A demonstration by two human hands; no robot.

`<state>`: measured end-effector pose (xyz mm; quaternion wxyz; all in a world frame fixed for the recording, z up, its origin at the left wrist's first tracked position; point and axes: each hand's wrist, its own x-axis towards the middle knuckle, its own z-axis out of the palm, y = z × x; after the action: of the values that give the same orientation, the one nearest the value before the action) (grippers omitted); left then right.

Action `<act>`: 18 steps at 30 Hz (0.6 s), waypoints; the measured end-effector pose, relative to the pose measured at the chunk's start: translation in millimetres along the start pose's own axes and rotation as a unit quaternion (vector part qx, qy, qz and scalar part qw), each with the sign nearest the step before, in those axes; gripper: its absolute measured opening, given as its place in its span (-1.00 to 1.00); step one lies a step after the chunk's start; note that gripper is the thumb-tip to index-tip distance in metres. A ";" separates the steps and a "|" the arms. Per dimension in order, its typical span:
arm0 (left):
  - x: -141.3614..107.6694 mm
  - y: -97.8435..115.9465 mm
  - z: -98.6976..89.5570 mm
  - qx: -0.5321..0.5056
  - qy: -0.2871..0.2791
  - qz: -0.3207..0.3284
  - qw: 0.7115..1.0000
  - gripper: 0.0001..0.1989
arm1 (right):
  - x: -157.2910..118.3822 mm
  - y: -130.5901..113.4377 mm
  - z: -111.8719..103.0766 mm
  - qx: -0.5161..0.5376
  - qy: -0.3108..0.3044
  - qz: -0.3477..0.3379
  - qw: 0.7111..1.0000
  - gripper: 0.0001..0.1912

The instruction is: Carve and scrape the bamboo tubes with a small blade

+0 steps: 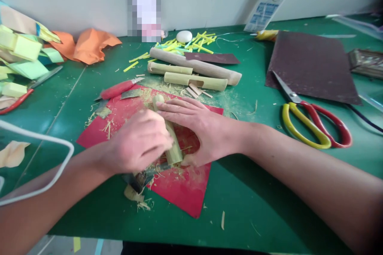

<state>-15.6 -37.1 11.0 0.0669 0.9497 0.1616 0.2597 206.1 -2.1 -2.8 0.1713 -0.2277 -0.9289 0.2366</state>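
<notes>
A short pale-green bamboo tube (pixel 174 149) lies slantwise over a red sheet (pixel 191 195) covered with shavings. My right hand (pixel 199 125) steadies it, fingers across its far part and thumb against its near end. My left hand (pixel 143 141) is curled closed at the tube's left side and blurred by motion; whatever it may hold is hidden. Just beyond sits a red-handled knife (pixel 119 89), beside a thin grey blade-like piece (pixel 131 93). Under my left wrist is a dark object (pixel 137 181), partly covered, its kind unclear.
Behind are a cut bamboo tube (pixel 209 83), a shorter piece (pixel 170 69), a long pale stick (pixel 206 67) and yellow strips (pixel 170 46). Scissors (pixel 308 123) and a dark brown sheet (pixel 314 67) lie right. Coloured paper (pixel 26 51) is heaped left, near a white cable (pixel 64 141).
</notes>
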 end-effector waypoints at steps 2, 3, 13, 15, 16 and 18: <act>0.5 -0.1 -0.2 0.005 -0.003 0.002 1.000 -0.89 | 0.0 0.0 0.1 -0.001 0.000 0.001 1.000 0.10; 0.8 0.0 -0.3 0.002 -0.014 0.010 1.000 -0.88 | 0.0 -0.1 0.0 0.000 0.000 0.001 1.000 0.10; 0.7 -0.1 0.3 0.032 0.007 0.013 0.999 -0.88 | 0.1 -1.9 -1.5 0.004 -0.003 0.005 1.000 0.10; 0.3 -0.3 0.2 0.052 0.013 0.010 0.999 -0.89 | 0.3 -2.0 -1.3 0.000 -0.003 0.005 1.000 0.11; 0.3 -0.3 0.1 0.049 0.011 0.012 0.999 -0.88 | 0.3 -1.9 -1.3 -0.003 -0.002 0.003 1.000 0.11; 0.6 -1.0 -0.1 0.032 -0.002 0.027 0.999 -0.85 | 0.4 -1.6 -1.2 -0.006 -0.002 -0.002 1.000 0.10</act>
<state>-15.5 -36.0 11.1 0.0293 0.9558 0.1441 0.2545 205.7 -2.7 -0.9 0.1688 -0.2264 -0.9309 0.2315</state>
